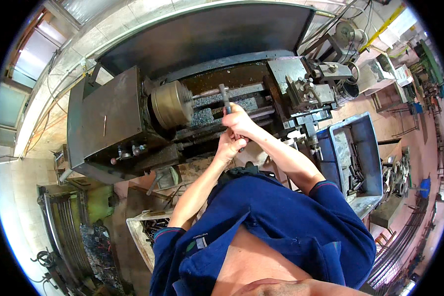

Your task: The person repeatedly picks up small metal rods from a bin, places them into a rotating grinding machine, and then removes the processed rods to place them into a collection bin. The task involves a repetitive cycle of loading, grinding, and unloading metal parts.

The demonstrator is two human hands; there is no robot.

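My right hand [240, 122] is wrapped round a grey metal rod-shaped piece [224, 93], whose thicker upper end points away from me. Just below and nearer to me, my left hand [229, 146] closes at the lower end of the same piece, where a dark tip shows by the fingers. Both hands are in front of a metal lathe, over the near side of its bed. To their left is the round lathe chuck [171, 104], its jaw end blurred. The piece's exact kind cannot be made out.
The lathe headstock [111, 113] stands at left, the tool post and carriage [306, 93] at right. Metal chips [202, 117] lie on the bed. A blue bin [375, 163] with metal parts stands at right; a pale crate [138, 237] sits at lower left.
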